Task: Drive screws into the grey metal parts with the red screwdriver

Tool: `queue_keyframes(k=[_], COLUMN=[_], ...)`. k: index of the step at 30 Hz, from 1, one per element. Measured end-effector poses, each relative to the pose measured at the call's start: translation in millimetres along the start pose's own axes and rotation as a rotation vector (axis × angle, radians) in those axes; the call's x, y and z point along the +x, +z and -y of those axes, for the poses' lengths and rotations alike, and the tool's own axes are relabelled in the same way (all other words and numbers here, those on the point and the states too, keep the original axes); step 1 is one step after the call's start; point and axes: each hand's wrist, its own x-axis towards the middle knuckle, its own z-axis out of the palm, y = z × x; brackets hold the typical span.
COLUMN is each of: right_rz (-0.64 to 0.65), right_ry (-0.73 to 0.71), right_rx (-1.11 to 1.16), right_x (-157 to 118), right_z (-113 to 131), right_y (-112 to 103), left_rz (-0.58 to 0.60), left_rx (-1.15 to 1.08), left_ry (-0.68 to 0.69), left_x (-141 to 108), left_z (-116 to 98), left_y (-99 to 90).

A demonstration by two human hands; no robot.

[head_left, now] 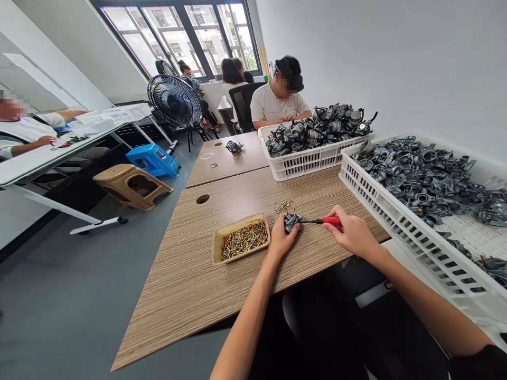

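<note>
Over the wood-grain table (pixel 174 295), my left hand (pixel 280 238) is closed around a small grey metal carburetor body (pixel 292 221). My right hand (pixel 354 232) grips the red handle of a screwdriver (pixel 331 220). Its dark shaft points left, and the tip meets the carburetor body; the exact contact point is too small to make out. Just beyond my left hand lies a loose pile of small brass parts (pixel 284 206). To the left of that hand stands a beige plastic tub (pixel 216 248) holding many small brass and dark pieces.
A white crate (pixel 396 211) of carburetor bodies stands at the right. Behind it, another white crate (pixel 301 168) is heaped with carburetors. A co-worker (pixel 273 103) sits across the table, near a single carburetor (pixel 234 147). Stools (pixel 132 184) and a fan (pixel 174 100) stand left.
</note>
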Motion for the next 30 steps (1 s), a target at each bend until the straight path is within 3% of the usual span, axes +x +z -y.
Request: queue_keyframes(k=[30], right_rz=[0.002], right_ry=[0.023], right_rx=[-0.004], right_x=[0.5], right_z=[-1.0], right_y=[0.8], left_rz=[-0.007], left_rx=[-0.001], left_ry=[-0.001], left_x=[-0.2], left_z=[0.9], left_y=[1.0])
